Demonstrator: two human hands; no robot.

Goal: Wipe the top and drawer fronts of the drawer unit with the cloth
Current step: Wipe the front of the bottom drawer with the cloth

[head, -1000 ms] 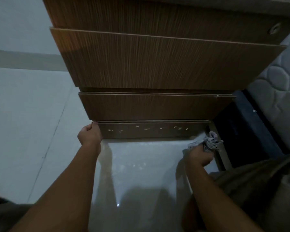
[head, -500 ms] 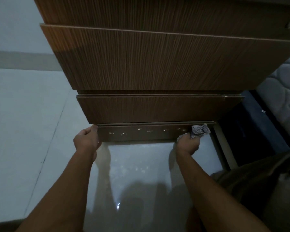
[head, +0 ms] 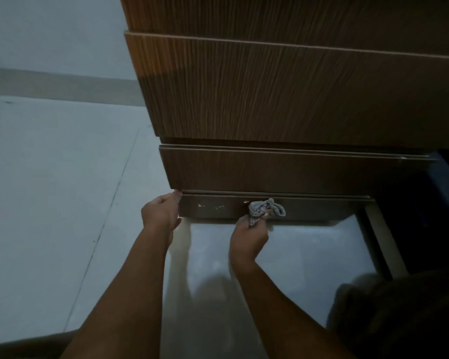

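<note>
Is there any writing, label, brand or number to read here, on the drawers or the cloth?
No text can be read anywhere.
On the drawer fronts: wood grain only.
On the bottom strip: pale specks, not letters.
On the cloth in the right hand: a faint woven pattern, no print.

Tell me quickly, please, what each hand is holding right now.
Left hand: grips the left end of the bottom panel.
Right hand: holds the crumpled cloth against that panel.
</note>
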